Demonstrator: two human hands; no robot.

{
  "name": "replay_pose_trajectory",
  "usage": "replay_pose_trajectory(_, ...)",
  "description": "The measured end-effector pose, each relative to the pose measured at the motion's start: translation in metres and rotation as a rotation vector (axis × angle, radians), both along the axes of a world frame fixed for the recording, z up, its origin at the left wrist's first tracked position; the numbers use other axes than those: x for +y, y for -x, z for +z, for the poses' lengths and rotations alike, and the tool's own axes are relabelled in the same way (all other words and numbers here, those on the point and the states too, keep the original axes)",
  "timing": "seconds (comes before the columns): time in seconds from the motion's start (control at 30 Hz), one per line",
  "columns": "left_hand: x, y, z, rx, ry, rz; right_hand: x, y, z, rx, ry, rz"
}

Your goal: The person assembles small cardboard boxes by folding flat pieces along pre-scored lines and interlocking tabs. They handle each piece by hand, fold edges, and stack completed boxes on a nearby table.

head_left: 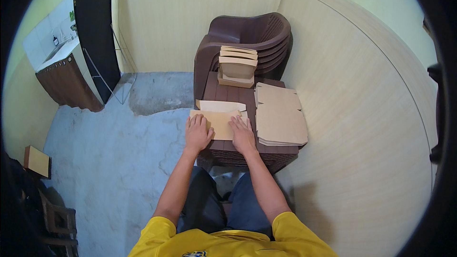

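Note:
A brown cardboard box blank (222, 124), partly folded, lies near the front left of the brown table (281, 149). My left hand (198, 132) rests on its left part, fingers stretched over the card. On its right part lies my right hand (242, 133), fingers extended and pressing flat. A paler flap (221, 106) sticks up along the blank's far edge. To the right sits a stack of flat cardboard blanks (281, 114) with notched edges. Behind them, folded cardboard boxes (237, 69) are piled one on another.
Stacked brown plastic chairs (252, 28) stand just behind the table, against the panelled wall (362, 90). A black door (97, 33) and a washbasin counter (57, 54) are at the far left. Another box-shaped object (38, 162) and dark furniture (59, 219) stand at the lower left.

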State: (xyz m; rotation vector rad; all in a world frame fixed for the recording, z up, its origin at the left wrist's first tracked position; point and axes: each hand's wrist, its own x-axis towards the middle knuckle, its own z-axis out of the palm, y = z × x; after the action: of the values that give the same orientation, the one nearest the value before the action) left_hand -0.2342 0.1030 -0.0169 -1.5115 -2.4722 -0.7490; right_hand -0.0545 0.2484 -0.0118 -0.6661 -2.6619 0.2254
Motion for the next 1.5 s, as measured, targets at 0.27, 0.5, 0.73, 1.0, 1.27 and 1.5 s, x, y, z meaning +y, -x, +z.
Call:
replay_pose_trajectory(0.27, 0.007, -0.019, 0.006, 0.039, -0.060, 0.052, 0.005, -0.007, -0.004, 0.122, -0.003, 0.187)
replay_pose_trajectory(0.5, 0.082, -0.003, 0.001, -0.421, -0.323, -0.316, 0.002, -0.005, 0.001, 0.122, 0.004, 0.197)
replay_pose_trajectory(0.73, 0.144, 0.004, 0.004, -0.571, 0.127, -0.180, 0.000, -0.007, 0.009, 0.152, 0.077, 0.179)
replay_pose_trajectory(1.0, 0.095, -0.014, -0.004, -0.316, -0.186, -0.226, 0.002, -0.008, 0.011, 0.105, 0.140, 0.159)
replay_pose_trajectory(1.27, 0.002, -0.023, -0.011, 0.029, 0.024, -0.219, 0.008, -0.011, 0.012, 0.016, 0.317, 0.216)
replay_pose_trajectory(1.5, -0.018, -0.026, 0.000, 0.109, 0.186, -0.048, 0.011, -0.011, 0.008, 0.036, 0.347, 0.219)
